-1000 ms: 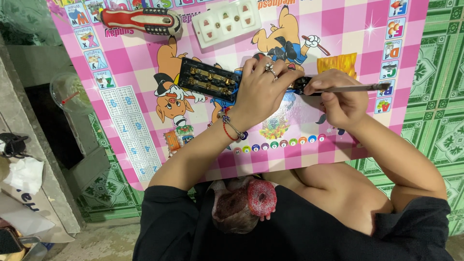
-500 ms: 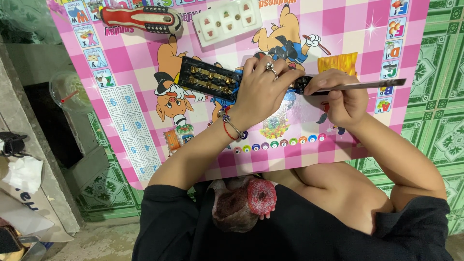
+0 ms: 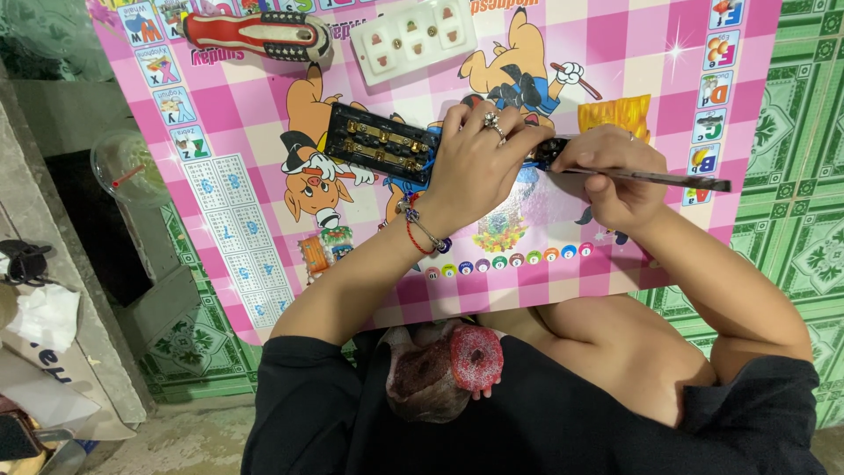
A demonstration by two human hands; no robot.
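A black socket-strip base (image 3: 378, 143) with brass contact strips lies open on a pink checked mat (image 3: 668, 79). My left hand (image 3: 479, 167), with a ring and a red bracelet, presses down on the right end of the base and covers it. Just to its right, my right hand (image 3: 615, 171) grips a slim dark metal tool (image 3: 668, 179). The tool's tip points left towards the covered end of the base, beside my left fingers. Blue wires show at that end, under my left hand.
A white socket cover (image 3: 413, 35) and a red-handled screwdriver (image 3: 255, 33) lie at the mat's far edge. Green patterned floor tiles (image 3: 791, 132) surround the mat. A clear plastic cup (image 3: 123, 167) and paper clutter (image 3: 44, 325) sit at the left by a concrete ledge.
Both hands stay in nearly the same place over the base's right end. The tool's outer end has tilted slightly towards me.
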